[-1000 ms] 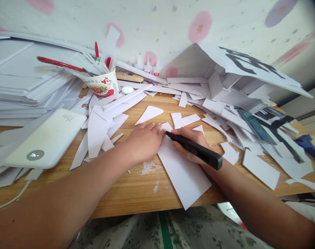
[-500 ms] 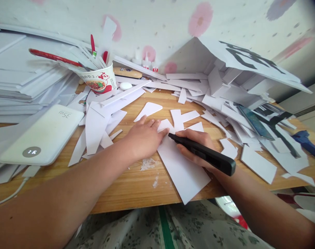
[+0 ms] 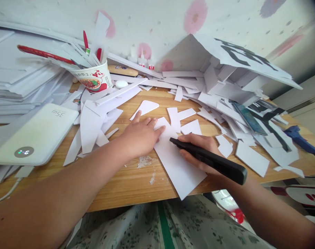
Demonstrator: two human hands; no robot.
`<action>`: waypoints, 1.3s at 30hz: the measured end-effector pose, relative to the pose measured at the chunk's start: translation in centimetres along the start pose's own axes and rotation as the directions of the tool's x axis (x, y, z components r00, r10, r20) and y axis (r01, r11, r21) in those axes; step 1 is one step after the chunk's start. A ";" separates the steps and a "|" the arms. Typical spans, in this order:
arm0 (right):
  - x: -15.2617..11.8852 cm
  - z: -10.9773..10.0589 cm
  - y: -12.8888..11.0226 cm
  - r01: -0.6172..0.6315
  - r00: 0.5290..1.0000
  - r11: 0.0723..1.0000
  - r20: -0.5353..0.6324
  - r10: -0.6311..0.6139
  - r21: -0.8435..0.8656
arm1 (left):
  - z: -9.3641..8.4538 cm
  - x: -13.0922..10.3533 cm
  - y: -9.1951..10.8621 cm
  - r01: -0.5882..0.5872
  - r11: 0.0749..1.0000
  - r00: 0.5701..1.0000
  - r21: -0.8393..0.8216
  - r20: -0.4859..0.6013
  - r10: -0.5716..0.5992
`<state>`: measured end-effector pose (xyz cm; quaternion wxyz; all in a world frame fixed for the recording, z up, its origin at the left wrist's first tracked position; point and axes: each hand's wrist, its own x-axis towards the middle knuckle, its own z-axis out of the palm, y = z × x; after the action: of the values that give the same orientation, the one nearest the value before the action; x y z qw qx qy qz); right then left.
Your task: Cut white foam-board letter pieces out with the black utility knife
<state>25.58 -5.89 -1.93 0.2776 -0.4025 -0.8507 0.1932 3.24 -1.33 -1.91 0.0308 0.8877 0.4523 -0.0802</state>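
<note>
A strip of white foam board [image 3: 182, 173] lies slantwise on the wooden table, its near corner reaching the front edge. My left hand [image 3: 140, 136] is spread flat at its far left end, fingertips on the board and palm over the wood. In my right hand [image 3: 201, 148] is a black utility knife [image 3: 211, 159], held like a pen. The tip points at the board just right of my left thumb; I cannot make out the blade. Beyond my left fingers is a small cut piece [image 3: 146, 108], with another offcut [image 3: 191, 127] near my right fingers.
White board scraps [image 3: 92, 128] crowd both sides. At left are a power bank [image 3: 40, 135] with its cable and a paper cup [image 3: 94, 79] of tools and strips. A white board structure [image 3: 214, 74], a phone [image 3: 248, 117] and a blue glue gun [image 3: 299, 138] stand or lie right.
My right hand has drawn the knife slightly toward me and to the right, away from my left thumb. My left hand keeps its place on the board. The view has shifted slightly.
</note>
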 end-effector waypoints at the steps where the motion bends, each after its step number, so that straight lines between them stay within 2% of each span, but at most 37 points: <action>1: -0.2 0.0 0.0 0.011 1.000 1.000 -0.002 -0.011 0.005 | 0.1 0.0 0.0 -0.002 1.000 1.000 -0.002 -0.001 0.002; 6: -0.5 -0.3 -0.1 0.024 0.998 0.999 0.051 -0.023 -0.024 | 0.4 0.1 -0.2 -0.008 1.000 1.000 -0.003 -0.024 0.008; 13: -1.5 -0.6 -0.8 -0.012 0.999 0.998 0.046 0.015 -0.060 | 0.4 0.0 -0.2 -0.009 1.000 0.999 0.006 -0.035 0.009; 23: -2.7 -1.4 -0.3 0.044 0.992 0.999 0.118 -0.043 -0.008 | 0.7 0.1 -0.5 0.003 1.000 0.999 -0.013 -0.033 -0.003; 30: -3.8 -1.5 -0.1 0.027 0.994 1.000 0.105 -0.027 0.005 | 0.9 0.3 -0.7 -0.016 1.000 0.999 -0.014 -0.045 0.015; 34: -3.7 -1.8 -0.1 -0.029 0.997 0.997 0.068 0.024 0.068 | 0.9 0.2 -0.9 -0.032 0.999 0.994 -0.027 -0.103 0.029; 39: -2.5 -2.9 0.2 -0.178 0.970 0.963 -0.130 0.206 0.201 | 0.0 0.1 -2.1 -0.036 0.989 0.996 -0.141 -0.085 0.024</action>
<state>28.84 -7.41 -0.58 0.3572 -0.4686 -0.7623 0.2679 1.57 -0.02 -1.93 0.0765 0.8925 0.4444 -0.0103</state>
